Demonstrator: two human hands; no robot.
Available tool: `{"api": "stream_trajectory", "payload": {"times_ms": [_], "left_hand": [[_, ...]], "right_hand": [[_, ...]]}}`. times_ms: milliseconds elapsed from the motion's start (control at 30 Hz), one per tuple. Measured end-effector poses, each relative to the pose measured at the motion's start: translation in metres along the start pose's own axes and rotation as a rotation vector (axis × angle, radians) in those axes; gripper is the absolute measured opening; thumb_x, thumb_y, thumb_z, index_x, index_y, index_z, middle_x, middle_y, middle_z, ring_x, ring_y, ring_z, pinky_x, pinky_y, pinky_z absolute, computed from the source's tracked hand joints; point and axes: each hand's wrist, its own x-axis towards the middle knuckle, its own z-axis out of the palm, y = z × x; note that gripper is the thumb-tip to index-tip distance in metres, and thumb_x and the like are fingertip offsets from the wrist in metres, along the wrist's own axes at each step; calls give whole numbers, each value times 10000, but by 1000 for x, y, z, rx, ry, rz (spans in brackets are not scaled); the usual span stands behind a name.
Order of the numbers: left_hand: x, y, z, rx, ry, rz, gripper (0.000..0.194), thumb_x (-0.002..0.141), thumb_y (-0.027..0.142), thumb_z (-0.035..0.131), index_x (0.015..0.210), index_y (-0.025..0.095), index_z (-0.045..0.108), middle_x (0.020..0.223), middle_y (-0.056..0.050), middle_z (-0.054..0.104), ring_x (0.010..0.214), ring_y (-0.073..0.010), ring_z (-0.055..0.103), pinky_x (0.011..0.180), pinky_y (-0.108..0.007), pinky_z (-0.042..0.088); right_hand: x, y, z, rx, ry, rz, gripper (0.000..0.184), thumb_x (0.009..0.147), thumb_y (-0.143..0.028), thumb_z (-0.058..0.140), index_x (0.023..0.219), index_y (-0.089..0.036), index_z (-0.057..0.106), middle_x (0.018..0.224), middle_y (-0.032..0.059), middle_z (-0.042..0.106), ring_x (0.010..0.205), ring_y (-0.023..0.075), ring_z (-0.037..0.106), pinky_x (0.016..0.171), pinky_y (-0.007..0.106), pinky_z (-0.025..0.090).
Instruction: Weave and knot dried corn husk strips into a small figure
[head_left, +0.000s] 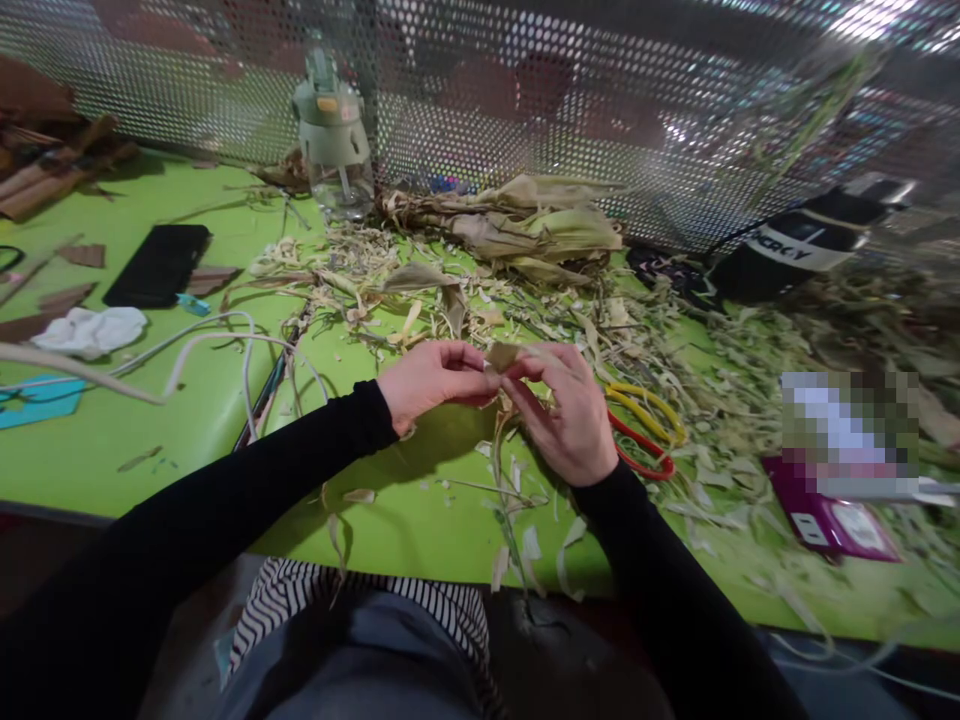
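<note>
Husk strip (503, 354), probably light, papery and easily split, sits pinched between your left fingers (466, 384) and right fingers (526, 402); best held where they meet.

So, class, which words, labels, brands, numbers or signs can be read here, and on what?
"ERGY": white band on the black bottle; any letters before it are unclear.
Purple packet: pale markings, too small and blurred to read.
Pixelated patch above it: unreadable.
</note>
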Motion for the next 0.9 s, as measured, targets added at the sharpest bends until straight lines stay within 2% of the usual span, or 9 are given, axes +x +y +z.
{"api": "stream_trajectory", "payload": {"times_ms": [100, 200, 267, 367, 467, 567, 700, 800, 900], "left_hand": [[0, -4, 1, 121, 3, 128, 190, 645, 79, 718, 729, 110, 551, 651, 22, 619, 579, -58, 576, 684, -254, 488], [0, -8, 3, 213, 26, 226, 183, 656, 145, 720, 756, 110, 570, 680, 15, 624, 588, -60, 566, 652, -239, 475], [-1, -10, 5, 241, 20, 282, 167, 682, 185, 704, 773, 111, 586, 689, 9, 628, 593, -63, 563, 644, -236, 472], [-2, -11, 8, 222, 21, 310, 112, 722, 183, 663, 777, 113, 595, 669, 13, 622, 578, -62, 557, 637, -235, 476], [-4, -9, 11, 188, 50, 258, 106, 695, 139, 683, 739, 116, 589, 643, 24, 615, 560, -59, 553, 625, -222, 477], [-4, -5, 12, 141, 71, 167, 164, 638, 90, 728, 699, 116, 579, 618, 38, 608, 547, -53, 554, 618, -207, 481], [-2, -2, 9, 35, 39, 35, 135, 702, 26, 663, 712, 112, 560, 605, 34, 621, 530, -55, 583, 640, -224, 511], [0, 0, 4, -32, 8, -59, 133, 754, -4, 599, 715, 107, 538, 596, 12, 634, 542, -67, 611, 646, -232, 523], [0, 2, -1, -89, -13, -120, 133, 775, 0, 584, 704, 101, 536, 610, -10, 650, 558, -64, 623, 643, -212, 524]], "right_hand": [[0, -1, 0, 20, 12, 16, 25, 844, -201, 576, 868, -195, 575, 903, 81, 606, 903, 220, 571, 766, 386, 500], [-1, -3, 1, 97, 22, 69, 14, 843, -197, 568, 850, -205, 577, 895, 67, 615, 884, 208, 576, 753, 372, 497], [-3, -4, 2, 163, 28, 155, 20, 834, -218, 578, 823, -207, 566, 916, 56, 622, 852, 193, 586, 747, 358, 495], [-5, -4, 4, 340, 30, 304, 133, 791, -285, 639, 777, -206, 533, 880, 25, 622, 759, 160, 592, 694, 316, 497], [-5, -5, 5, 542, 51, 416, 207, 749, -320, 685, 792, -208, 516, 806, -5, 594, 672, 121, 566, 626, 264, 493], [-4, -4, 6, 646, 53, 513, 238, 736, -315, 699, 837, -208, 512, 766, -20, 564, 639, 101, 542, 605, 238, 488], [-5, -1, 6, 717, -9, 576, 247, 748, -341, 690, 830, -207, 500, 708, -33, 535, 610, 98, 530, 575, 233, 484], [-5, 2, 4, 654, -17, 496, 228, 763, -322, 686, 885, -216, 524, 731, -31, 548, 635, 108, 543, 609, 257, 495], [-4, 5, 0, 447, -34, 292, 238, 771, -309, 684, 978, -243, 588, 949, 22, 569, 821, 157, 572, 724, 331, 507]]}}
